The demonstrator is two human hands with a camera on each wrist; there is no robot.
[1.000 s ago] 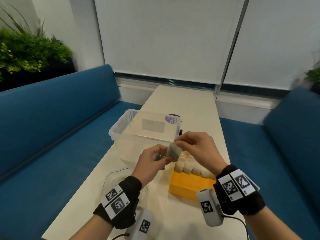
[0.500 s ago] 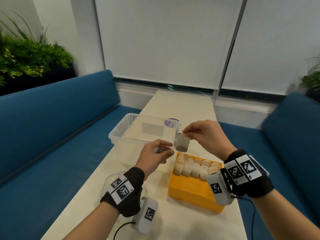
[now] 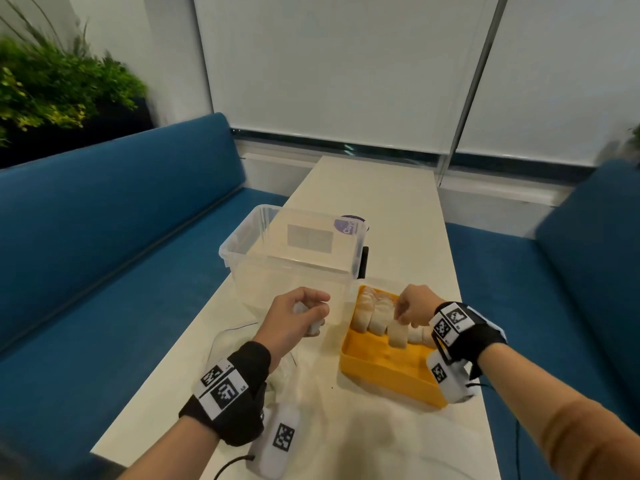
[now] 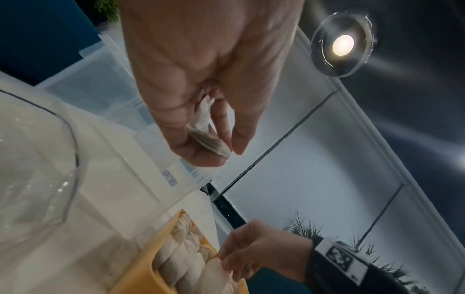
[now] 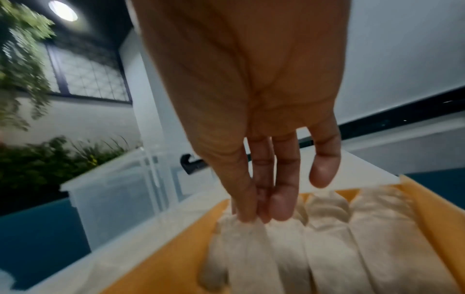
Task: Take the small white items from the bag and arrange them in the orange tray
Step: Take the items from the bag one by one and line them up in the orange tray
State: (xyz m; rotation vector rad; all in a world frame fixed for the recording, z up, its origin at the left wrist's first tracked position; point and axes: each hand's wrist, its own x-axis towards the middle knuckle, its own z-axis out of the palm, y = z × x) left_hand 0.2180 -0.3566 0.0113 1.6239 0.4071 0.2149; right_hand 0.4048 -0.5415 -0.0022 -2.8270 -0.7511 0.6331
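The orange tray (image 3: 388,382) sits on the table at the right, with a row of small white sachets (image 3: 372,315) along its far end. My right hand (image 3: 401,317) pinches the top of one sachet (image 3: 397,336) and holds it upright in the tray beside that row. In the right wrist view the thumb and fingers (image 5: 279,208) grip the sachet (image 5: 241,250) by its upper edge. My left hand (image 3: 311,317) hovers left of the tray and holds another sachet (image 4: 210,142) between thumb and fingers. The clear bag (image 3: 242,351) lies under my left wrist.
A clear plastic bin (image 3: 294,251) stands just behind the hands, touching the tray's far left corner. A purple-labelled object (image 3: 349,225) sits behind the bin. Blue benches (image 3: 104,237) run along both sides of the narrow white table (image 3: 381,202).
My right hand has carried its sachet from in front of the bin down into the orange tray. The left hand has stayed left of the tray, still holding its sachet.
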